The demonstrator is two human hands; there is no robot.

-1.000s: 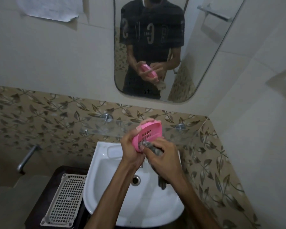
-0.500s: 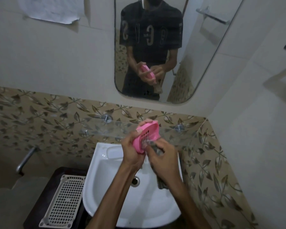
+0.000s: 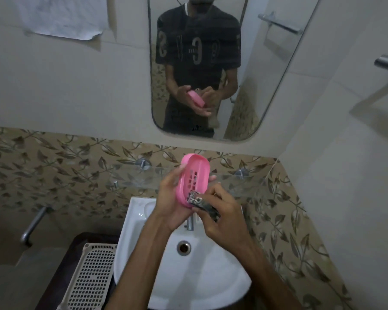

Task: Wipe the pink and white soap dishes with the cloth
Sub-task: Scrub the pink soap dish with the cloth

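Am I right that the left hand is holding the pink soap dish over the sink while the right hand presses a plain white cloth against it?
Not quite: in the head view the cloth is dark and patterned, not plain white. The rest stands: left hand holds the pink soap dish over the sink; right hand presses the cloth.

In the mirror [image 3: 211, 70] in front of me I see my black T-shirt [image 3: 197, 54] with large grey characters printed across the chest. They are reversed by the reflection: one looks like an "S" on the left side, and one like a "G" or "C" in the middle, with a line of very small letters under it that I cannot read. The paper [image 3: 61, 19] on the wall carries no writing that I can make out.
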